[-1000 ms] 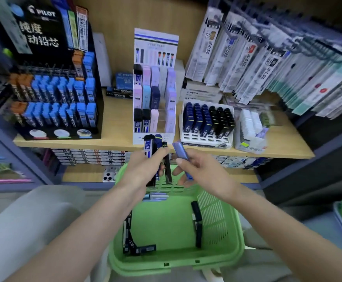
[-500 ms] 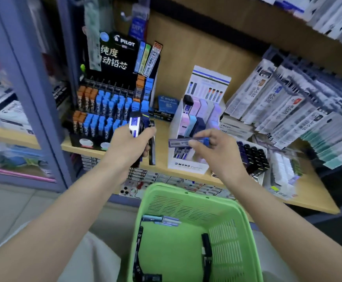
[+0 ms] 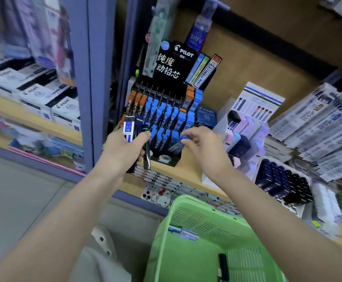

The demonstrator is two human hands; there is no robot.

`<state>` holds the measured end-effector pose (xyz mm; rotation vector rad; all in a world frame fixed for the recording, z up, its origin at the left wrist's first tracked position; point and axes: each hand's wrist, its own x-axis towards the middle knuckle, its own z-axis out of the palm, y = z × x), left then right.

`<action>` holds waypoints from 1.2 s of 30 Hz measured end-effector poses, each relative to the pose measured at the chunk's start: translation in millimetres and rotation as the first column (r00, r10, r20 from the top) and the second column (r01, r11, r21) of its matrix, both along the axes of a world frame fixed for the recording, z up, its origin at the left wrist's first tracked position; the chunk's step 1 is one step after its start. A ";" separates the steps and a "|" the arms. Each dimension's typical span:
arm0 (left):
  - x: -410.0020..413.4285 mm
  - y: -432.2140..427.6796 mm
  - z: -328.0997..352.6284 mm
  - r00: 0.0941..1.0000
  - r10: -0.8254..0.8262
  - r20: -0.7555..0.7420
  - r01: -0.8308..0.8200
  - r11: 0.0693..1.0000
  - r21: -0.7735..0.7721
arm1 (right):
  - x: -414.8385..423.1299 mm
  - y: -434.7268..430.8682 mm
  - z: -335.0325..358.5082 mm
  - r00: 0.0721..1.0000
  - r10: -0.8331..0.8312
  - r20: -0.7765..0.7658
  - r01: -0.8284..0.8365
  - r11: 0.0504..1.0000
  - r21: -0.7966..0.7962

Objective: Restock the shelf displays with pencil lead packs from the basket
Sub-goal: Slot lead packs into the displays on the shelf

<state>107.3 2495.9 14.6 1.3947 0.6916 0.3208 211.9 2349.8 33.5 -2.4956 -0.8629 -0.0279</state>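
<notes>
My left hand (image 3: 123, 149) grips a bundle of pencil lead packs (image 3: 129, 128), one blue-and-white labelled HB and others black, held in front of the shelf edge. My right hand (image 3: 204, 151) reaches to the front row of the black Pilot lead display (image 3: 166, 117). Its fingers are spread, and the fingertips touch a blue lead pack (image 3: 175, 146) lying slanted among the blue packs there. The green basket (image 3: 186, 204) sits below the shelf at lower right. A few packs (image 3: 184, 234) lie inside it, along with a black one (image 3: 223, 263).
The wooden shelf (image 3: 186, 171) also carries a pastel Mono lead display (image 3: 245, 135), a white tray of dark lead cases (image 3: 282, 184) and hanging refill packs (image 3: 318, 127). A purple upright post (image 3: 88, 78) stands at left, with Pilot boxes (image 3: 43, 98) beyond it.
The view swung up and left. My right hand carried the blue pack from near the Mono display over to the Pilot display's front row and its fingers spread. My left hand kept its bundle.
</notes>
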 end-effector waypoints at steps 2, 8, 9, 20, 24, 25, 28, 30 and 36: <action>-1.1 3.7 -1.7 1.000 0.000 0.000 0.000 1.000 0.005 | 1.9 1.9 -3.6 1.000 0.010 0.010 -0.009 0.999 -0.054; 3.1 3.4 0.1 1.000 -0.010 0.003 0.010 1.000 -0.004 | 3.2 5.3 -8.3 0.999 -0.001 -0.039 -0.001 0.999 -0.055; 3.7 3.1 0.2 1.000 -0.013 -0.001 0.012 1.000 -0.009 | 4.1 6.6 -8.5 1.000 0.002 -0.029 -0.004 0.998 -0.063; 5.7 1.7 3.9 1.000 -0.023 0.001 0.023 0.999 -0.026 | 11.4 12.6 -17.4 0.988 0.043 0.150 -0.015 0.983 -0.182; 6.8 -2.6 5.0 0.999 -0.046 0.001 0.046 0.997 -0.067 | 11.5 10.8 -20.7 0.982 0.036 0.184 0.003 0.978 -0.210; 6.9 -3.8 5.3 0.998 -0.055 0.002 0.055 0.996 -0.076 | 10.1 10.2 -20.5 0.982 0.031 0.186 0.005 0.982 -0.190; 6.7 -5.2 6.5 0.998 -0.068 0.009 0.069 0.991 -0.117 | -3.8 9.0 -12.1 0.997 -0.022 0.076 0.019 0.999 0.044; 6.8 -6.0 7.7 0.997 -0.070 0.014 0.071 0.988 -0.137 | -20.6 6.9 -4.8 0.990 -0.005 -0.141 0.030 0.985 0.172; 8.4 -17.4 11.7 0.988 -0.153 0.025 0.154 0.982 -0.107 | -58.2 -4.4 7.3 0.641 0.146 -0.753 0.179 0.926 0.332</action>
